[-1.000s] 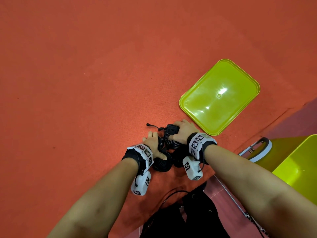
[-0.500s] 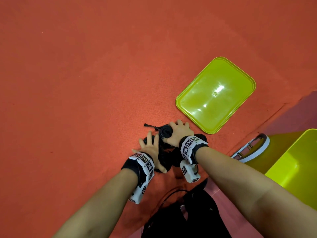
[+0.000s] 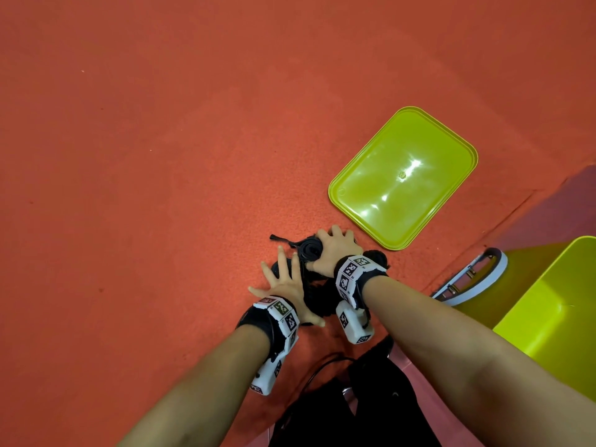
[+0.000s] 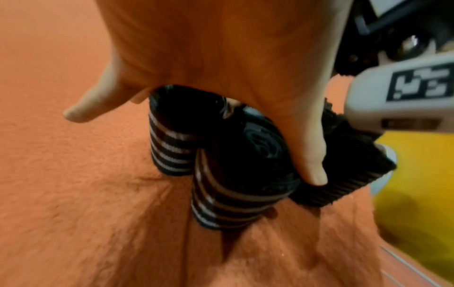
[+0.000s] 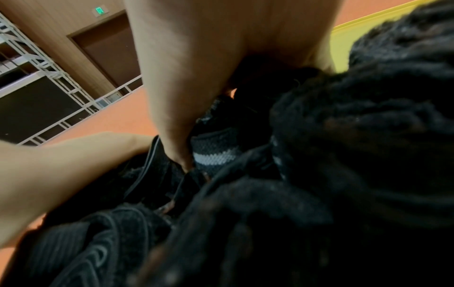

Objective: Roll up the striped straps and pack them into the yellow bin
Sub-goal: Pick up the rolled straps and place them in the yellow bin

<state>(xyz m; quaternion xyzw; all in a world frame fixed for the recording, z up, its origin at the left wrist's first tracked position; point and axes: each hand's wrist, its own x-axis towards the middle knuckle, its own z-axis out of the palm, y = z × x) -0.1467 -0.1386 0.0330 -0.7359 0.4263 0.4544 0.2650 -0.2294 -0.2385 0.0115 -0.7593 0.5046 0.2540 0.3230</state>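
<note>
Left hand (image 3: 288,285) spread flat on rolled striped straps (image 4: 221,174), right hand (image 3: 333,250) clutching 1 roll.

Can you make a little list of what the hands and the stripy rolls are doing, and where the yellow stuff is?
left hand: fingers spread, pressing on the rolled striped straps
right hand: curled over one roll
straps: rolled, standing together on the red carpet
yellow lid: flat on the carpet, beyond the hands
yellow bin: to the right, no straps visible inside
</note>
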